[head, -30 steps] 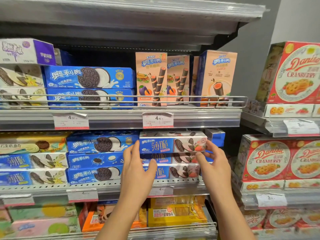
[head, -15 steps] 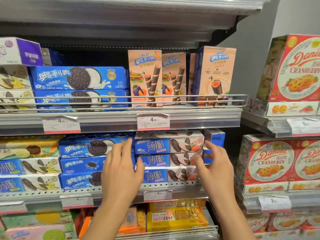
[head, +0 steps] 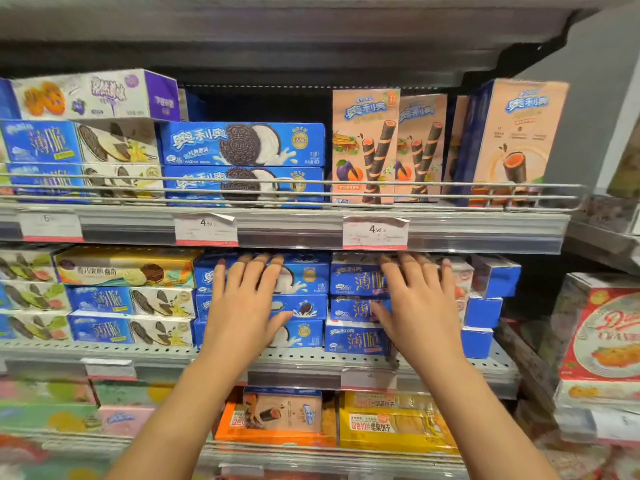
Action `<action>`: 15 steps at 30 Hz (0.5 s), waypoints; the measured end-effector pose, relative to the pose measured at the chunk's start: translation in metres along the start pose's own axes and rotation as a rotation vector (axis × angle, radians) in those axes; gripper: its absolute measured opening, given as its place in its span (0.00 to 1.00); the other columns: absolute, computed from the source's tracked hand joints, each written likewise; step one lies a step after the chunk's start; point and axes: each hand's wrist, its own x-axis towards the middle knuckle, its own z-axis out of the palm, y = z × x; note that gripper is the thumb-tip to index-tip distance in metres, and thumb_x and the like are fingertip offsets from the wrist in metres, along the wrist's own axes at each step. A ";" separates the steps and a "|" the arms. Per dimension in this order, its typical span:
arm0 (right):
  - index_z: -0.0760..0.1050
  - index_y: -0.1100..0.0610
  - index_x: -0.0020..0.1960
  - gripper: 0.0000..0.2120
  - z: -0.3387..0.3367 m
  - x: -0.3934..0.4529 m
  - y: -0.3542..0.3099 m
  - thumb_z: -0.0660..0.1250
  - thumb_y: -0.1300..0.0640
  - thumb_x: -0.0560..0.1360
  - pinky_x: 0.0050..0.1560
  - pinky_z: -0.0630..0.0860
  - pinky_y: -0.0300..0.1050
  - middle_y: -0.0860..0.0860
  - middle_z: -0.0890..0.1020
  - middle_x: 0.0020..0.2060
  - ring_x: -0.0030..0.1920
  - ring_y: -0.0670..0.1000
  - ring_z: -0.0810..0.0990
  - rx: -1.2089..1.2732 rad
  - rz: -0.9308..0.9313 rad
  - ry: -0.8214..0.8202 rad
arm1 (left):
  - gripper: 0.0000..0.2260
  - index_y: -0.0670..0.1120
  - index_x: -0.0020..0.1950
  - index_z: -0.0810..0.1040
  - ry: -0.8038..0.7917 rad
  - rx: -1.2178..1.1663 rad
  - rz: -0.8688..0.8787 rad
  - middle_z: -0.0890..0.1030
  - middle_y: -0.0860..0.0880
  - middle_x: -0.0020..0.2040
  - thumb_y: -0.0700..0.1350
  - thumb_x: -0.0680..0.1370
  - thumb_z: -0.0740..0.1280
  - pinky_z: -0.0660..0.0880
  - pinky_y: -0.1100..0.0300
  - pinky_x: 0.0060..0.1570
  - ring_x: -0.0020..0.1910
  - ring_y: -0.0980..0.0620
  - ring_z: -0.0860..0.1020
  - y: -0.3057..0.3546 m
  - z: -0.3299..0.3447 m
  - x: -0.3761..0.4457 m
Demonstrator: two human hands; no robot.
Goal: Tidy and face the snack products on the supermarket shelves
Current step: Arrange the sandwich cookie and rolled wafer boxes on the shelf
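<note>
On the middle shelf (head: 304, 358) stand two stacks of blue cookie boxes. My left hand (head: 242, 306) lies flat with straight fingers against the fronts of the blue Oreo box stack (head: 308, 282). Flat on the blue-and-white thin-cookie box stack (head: 353, 341) beside it rests my right hand (head: 415, 303), fingers spread. Neither hand holds a box. Further blue boxes (head: 485, 317) sit staggered to the right of that stack, set further back.
The shelf above holds blue Oreo boxes (head: 242, 143) and upright peach wafer-roll boxes (head: 363, 147) behind a wire rail (head: 311, 195). Thin-cookie boxes (head: 131, 303) stack at left. Orange and yellow boxes (head: 391, 424) lie below. Red cranberry cookie boxes (head: 602, 337) fill the right unit.
Both hands have left the sides of the thin-cookie stack. They now lie flat on the box fronts, the left one on the Oreo stack. The view has shifted closer.
</note>
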 end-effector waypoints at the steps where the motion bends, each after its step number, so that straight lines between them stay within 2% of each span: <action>1: 0.72 0.55 0.70 0.34 0.003 0.000 -0.001 0.78 0.46 0.68 0.73 0.61 0.68 0.57 0.77 0.66 0.67 0.62 0.73 -0.024 0.002 0.001 | 0.42 0.44 0.75 0.69 0.005 -0.002 0.007 0.75 0.44 0.66 0.60 0.67 0.78 0.64 0.35 0.70 0.65 0.38 0.72 -0.002 0.001 -0.001; 6: 0.72 0.55 0.70 0.34 0.013 0.002 -0.004 0.79 0.51 0.67 0.72 0.62 0.68 0.57 0.78 0.64 0.65 0.62 0.73 -0.080 0.018 0.054 | 0.44 0.46 0.77 0.64 0.021 -0.006 0.037 0.73 0.45 0.66 0.57 0.67 0.80 0.62 0.37 0.72 0.66 0.40 0.71 -0.009 0.006 -0.005; 11: 0.72 0.55 0.70 0.33 0.013 0.003 -0.003 0.78 0.50 0.68 0.71 0.63 0.68 0.57 0.78 0.63 0.64 0.62 0.74 -0.078 -0.002 0.064 | 0.43 0.45 0.77 0.65 0.031 -0.023 0.054 0.73 0.44 0.66 0.56 0.67 0.80 0.62 0.36 0.72 0.66 0.39 0.71 -0.011 0.007 -0.004; 13: 0.72 0.54 0.71 0.32 0.009 0.001 -0.002 0.76 0.48 0.70 0.72 0.61 0.68 0.56 0.77 0.64 0.66 0.61 0.73 -0.060 -0.012 0.054 | 0.44 0.45 0.77 0.65 0.032 -0.019 0.059 0.73 0.43 0.66 0.55 0.67 0.80 0.62 0.35 0.71 0.67 0.38 0.71 -0.009 0.005 -0.004; 15: 0.71 0.55 0.72 0.30 0.005 -0.005 0.003 0.74 0.49 0.73 0.74 0.61 0.67 0.56 0.75 0.66 0.69 0.61 0.71 -0.004 -0.022 0.116 | 0.44 0.43 0.78 0.65 0.053 -0.035 0.065 0.73 0.41 0.66 0.55 0.68 0.79 0.61 0.34 0.71 0.67 0.36 0.70 -0.006 0.002 -0.004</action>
